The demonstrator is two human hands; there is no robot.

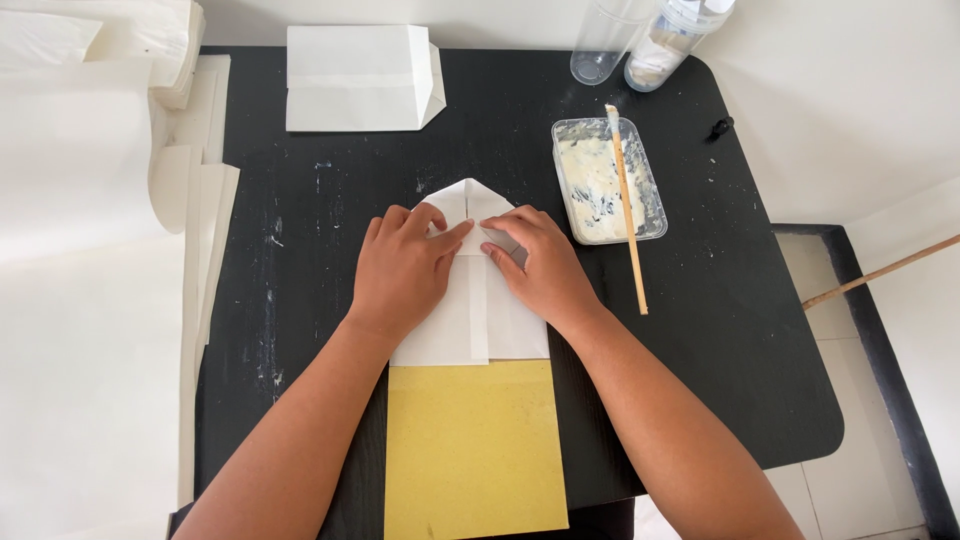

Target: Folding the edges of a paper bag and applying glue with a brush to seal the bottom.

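A folded white paper piece [478, 318] with a pointed top lies on the black table [720, 330]. My left hand [403, 270] presses flat on its left half, fingers together, fingertips at the centre fold. My right hand [537, 266] presses on the right half, its fingertips pinching a folded flap near the middle. The paper's lower end overlaps a yellow sheet [472, 450] that reaches toward the table's near edge.
A clear plastic tray of white paste [600, 185] with a wooden stick [627, 215] resting in it stands right of my hands. A finished white paper bag [360, 78] lies at the back. Stacked white paper [120, 200] fills the left. Clear containers [645, 40] stand at the back right.
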